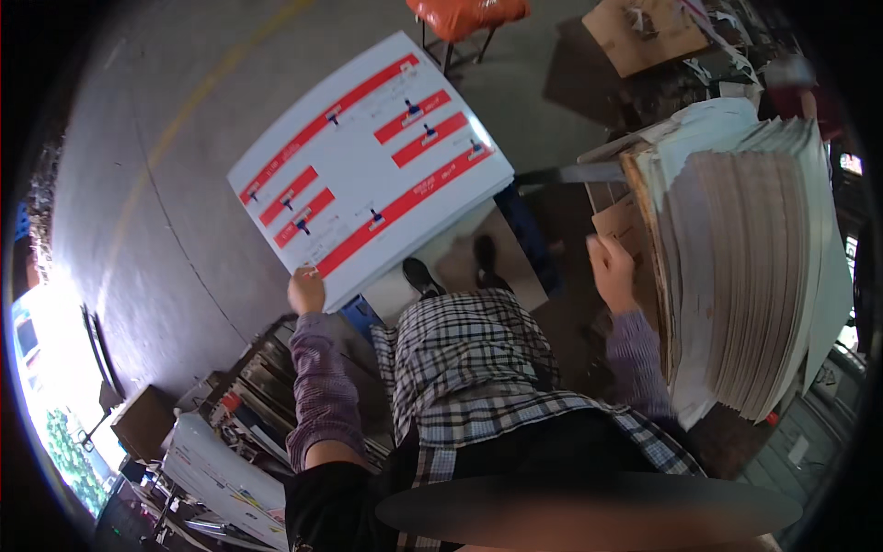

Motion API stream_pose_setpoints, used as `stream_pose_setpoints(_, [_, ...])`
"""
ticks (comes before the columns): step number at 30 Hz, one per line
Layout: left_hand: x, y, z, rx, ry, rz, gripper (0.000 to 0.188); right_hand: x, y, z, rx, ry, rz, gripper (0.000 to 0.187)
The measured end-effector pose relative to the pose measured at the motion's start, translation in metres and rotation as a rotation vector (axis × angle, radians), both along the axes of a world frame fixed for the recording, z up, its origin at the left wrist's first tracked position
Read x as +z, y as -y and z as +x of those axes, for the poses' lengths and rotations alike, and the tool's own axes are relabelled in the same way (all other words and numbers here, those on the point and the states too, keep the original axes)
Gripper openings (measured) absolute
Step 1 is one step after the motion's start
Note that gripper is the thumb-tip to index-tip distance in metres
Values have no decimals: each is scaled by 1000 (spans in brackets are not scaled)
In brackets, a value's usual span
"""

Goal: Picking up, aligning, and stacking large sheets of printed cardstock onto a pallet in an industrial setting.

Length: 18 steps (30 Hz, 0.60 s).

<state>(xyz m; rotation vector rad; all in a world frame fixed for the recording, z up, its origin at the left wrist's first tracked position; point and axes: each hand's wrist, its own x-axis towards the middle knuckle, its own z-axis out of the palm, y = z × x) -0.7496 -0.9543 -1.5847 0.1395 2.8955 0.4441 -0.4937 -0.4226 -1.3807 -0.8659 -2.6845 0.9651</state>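
A stack of large white printed sheets [354,175] with red bands and small dark figures lies in front of me, slightly to the left. My left hand [306,290] is closed at the stack's near left corner, its fingertips against the edge; whether a sheet is pinched in them I cannot make out. Off to the right, my right hand [613,271] hangs in the air with its fingers curled in and nothing visible in them. It is close to a tall stack of brown and white cardboard sheets [736,267], apart from the printed stack.
Under the printed stack shows a blue support [529,230]. An orange-covered stool [469,14] stands beyond it. Cardboard [644,32] lies at the far right. Piled flat boards and papers [225,469] crowd my lower left. A yellow line [207,87] crosses the grey floor.
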Motion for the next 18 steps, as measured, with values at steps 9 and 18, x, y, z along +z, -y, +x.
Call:
stream_pose_setpoints(9, [-237, 143, 81, 454, 314, 51, 51, -343, -86, -186, 234, 350, 255, 22])
stream_pose_setpoints(18, [-255, 197, 81, 723, 392, 183, 44, -376, -32, -210, 52, 664, 233, 47])
